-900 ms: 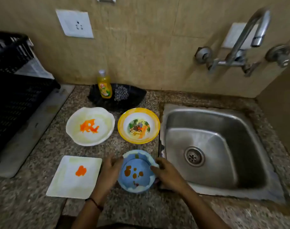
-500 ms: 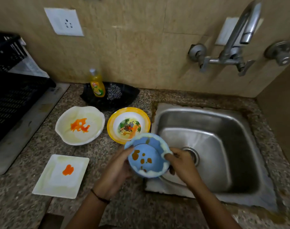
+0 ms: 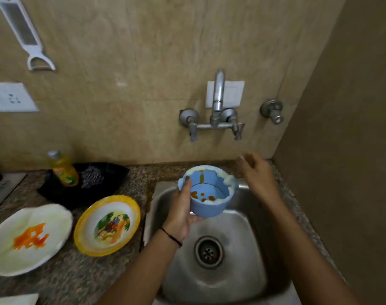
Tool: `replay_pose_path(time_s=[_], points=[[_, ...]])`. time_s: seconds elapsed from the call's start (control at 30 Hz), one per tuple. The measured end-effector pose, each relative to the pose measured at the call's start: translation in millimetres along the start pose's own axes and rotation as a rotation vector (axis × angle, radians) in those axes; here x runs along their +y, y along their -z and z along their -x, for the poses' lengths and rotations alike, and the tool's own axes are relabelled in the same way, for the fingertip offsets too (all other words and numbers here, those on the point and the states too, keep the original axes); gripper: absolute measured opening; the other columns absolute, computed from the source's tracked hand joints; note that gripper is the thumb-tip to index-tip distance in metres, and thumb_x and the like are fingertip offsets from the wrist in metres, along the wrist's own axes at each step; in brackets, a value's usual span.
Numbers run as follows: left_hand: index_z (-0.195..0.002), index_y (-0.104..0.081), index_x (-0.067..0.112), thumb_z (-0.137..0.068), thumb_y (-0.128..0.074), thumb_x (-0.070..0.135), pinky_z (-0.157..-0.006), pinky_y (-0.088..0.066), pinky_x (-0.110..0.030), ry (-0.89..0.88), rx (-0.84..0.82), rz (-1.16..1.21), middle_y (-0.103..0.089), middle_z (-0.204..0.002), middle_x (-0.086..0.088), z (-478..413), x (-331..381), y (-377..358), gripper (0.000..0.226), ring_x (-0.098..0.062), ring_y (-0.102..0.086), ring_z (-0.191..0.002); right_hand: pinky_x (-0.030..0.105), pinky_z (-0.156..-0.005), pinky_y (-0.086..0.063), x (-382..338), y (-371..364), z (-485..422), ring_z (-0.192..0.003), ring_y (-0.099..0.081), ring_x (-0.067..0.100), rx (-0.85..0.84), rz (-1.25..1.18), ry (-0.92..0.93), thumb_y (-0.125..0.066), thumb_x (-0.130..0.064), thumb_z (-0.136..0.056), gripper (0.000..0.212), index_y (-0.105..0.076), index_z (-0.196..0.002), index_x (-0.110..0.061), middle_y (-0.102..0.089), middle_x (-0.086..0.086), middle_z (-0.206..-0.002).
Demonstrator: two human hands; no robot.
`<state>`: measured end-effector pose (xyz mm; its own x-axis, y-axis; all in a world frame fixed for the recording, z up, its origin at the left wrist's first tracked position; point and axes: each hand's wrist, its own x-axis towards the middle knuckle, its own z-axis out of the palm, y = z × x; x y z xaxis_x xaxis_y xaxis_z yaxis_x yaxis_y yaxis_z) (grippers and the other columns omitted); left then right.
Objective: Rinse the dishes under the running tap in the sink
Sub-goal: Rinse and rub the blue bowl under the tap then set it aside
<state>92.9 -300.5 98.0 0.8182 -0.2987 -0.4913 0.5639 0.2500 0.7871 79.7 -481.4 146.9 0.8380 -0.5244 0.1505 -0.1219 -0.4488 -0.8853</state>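
Observation:
My left hand (image 3: 183, 208) grips a blue bowl (image 3: 209, 194) by its left side, thumb over the rim, and holds it over the back of the steel sink (image 3: 249, 271). The bowl has brown sauce spots and white foam along its rim. My right hand (image 3: 255, 172) is free, fingers apart and blurred, raised to the right of the bowl below the wall tap (image 3: 218, 100). No water is visible from the spout. On the counter to the left stand a yellow-rimmed bowl (image 3: 107, 225) and a white plate (image 3: 29, 238) with an orange stain.
A dish soap bottle (image 3: 63, 168) stands in a black dish (image 3: 104, 179) with a steel scrubber behind the bowls. A separate valve (image 3: 273, 111) sits on the wall right of the tap. A side wall closes off the right. A white square plate corner (image 3: 14, 299) shows bottom left.
The blue bowl went from the counter to over the sink. My right hand let go of it and rose toward the tap. The camera tilted up.

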Motion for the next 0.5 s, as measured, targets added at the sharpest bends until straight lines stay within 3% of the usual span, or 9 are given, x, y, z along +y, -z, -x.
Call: replay_pose_path(time_s=[0.1, 0.23, 0.33, 0.43, 0.5], points=[[-0.125, -0.061, 0.025, -0.09, -0.049, 0.058, -0.081, -0.057, -0.049, -0.014, -0.01, 0.003, -0.072, -0.114, -0.004, -14, 12, -16, 0.05, -0.025, -0.067, -0.104, 0.031, -0.092, -0.04, -23, -2, -50, -0.119, -0.052, 0.031, 0.025, 0.044, 0.029, -0.056, -0.025, -0.093, 0.046, -0.045, -0.132, -0.004, -0.055, 0.015, -0.129], [-0.123, -0.063, 0.021, -0.092, -0.048, 0.056, -0.082, -0.056, -0.052, -0.022, -0.007, -0.003, -0.071, -0.115, -0.008, -27, 22, -29, 0.05, -0.027, -0.067, -0.103, 0.033, -0.078, -0.042, -25, -20, -101, -0.108, -0.057, 0.036, -0.043, 0.217, -0.022, -0.051, -0.029, -0.095, 0.04, -0.044, -0.121, 0.0, -0.059, 0.021, -0.119], [-0.122, -0.063, 0.02, -0.092, -0.047, 0.057, -0.087, -0.053, -0.056, -0.006, -0.007, 0.007, -0.07, -0.116, -0.009, -37, 23, -30, 0.051, -0.029, -0.066, -0.104, 0.037, -0.079, -0.045, -20, -30, -113, -0.107, -0.057, 0.038, 0.031, 0.277, -0.08, -0.044, -0.023, -0.098, 0.032, -0.044, -0.118, 0.002, -0.059, 0.023, -0.117], [-0.12, -0.064, 0.021, -0.09, -0.048, 0.06, -0.09, -0.051, -0.059, 0.006, -0.023, -0.004, -0.071, -0.114, -0.009, -44, 19, -30, 0.052, -0.029, -0.066, -0.106, 0.038, -0.077, -0.046, -17, -33, -115, -0.101, -0.06, 0.037, 0.072, 0.154, -0.116, -0.041, -0.029, -0.099, 0.031, -0.051, -0.108, -0.002, -0.062, 0.021, -0.109], [-0.118, -0.065, 0.02, -0.091, -0.048, 0.058, -0.089, -0.052, -0.058, 0.012, -0.047, 0.006, -0.072, -0.112, -0.009, -48, 17, -30, 0.05, -0.029, -0.066, -0.105, 0.045, -0.081, -0.053, -14, -31, -120, -0.096, -0.063, 0.036, 0.068, -0.073, -0.218, -0.041, -0.032, -0.098, 0.028, -0.056, -0.09, -0.009, -0.064, 0.019, -0.101]])
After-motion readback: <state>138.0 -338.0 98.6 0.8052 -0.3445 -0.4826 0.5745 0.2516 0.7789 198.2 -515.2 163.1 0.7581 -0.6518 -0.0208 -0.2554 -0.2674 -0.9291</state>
